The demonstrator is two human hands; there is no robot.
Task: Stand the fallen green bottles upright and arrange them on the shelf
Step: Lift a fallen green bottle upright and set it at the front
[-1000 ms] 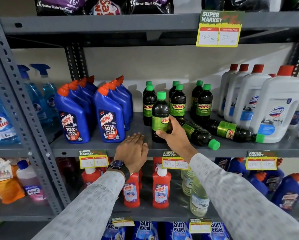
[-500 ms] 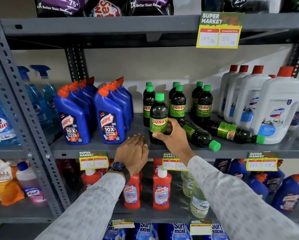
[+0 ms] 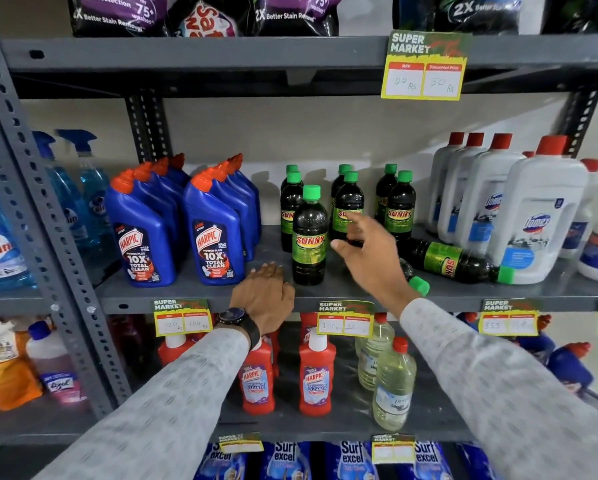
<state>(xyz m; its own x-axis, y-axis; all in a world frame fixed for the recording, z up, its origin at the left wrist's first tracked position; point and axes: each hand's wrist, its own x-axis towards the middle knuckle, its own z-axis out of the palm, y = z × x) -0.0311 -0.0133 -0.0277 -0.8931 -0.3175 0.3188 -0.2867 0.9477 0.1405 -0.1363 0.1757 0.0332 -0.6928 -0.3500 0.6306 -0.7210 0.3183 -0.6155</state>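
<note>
On the grey middle shelf [image 3: 200, 296] a dark green-capped bottle [image 3: 309, 237] stands upright at the front, label facing me. Behind it several more green bottles [image 3: 399, 206] stand in rows. Two bottles lie fallen: one [image 3: 457, 263] with its cap pointing right, against a white bottle, and another [image 3: 416, 280] mostly hidden under my right hand, only its cap end showing. My right hand [image 3: 370, 258] hovers just right of the front upright bottle, fingers spread, holding nothing. My left hand [image 3: 266, 294] rests flat on the shelf's front edge, left of that bottle.
Blue toilet-cleaner bottles [image 3: 214, 237] stand left of the green ones, large white red-capped bottles [image 3: 536, 216] to the right. Price tags [image 3: 346, 318] hang from the shelf lip. Red and clear bottles fill the shelf below; a shelf [image 3: 221, 53] lies overhead.
My right hand has let go of the front bottle, which now stands upright with its label forward, and has drawn off to the right. The left hand stayed on the shelf edge.
</note>
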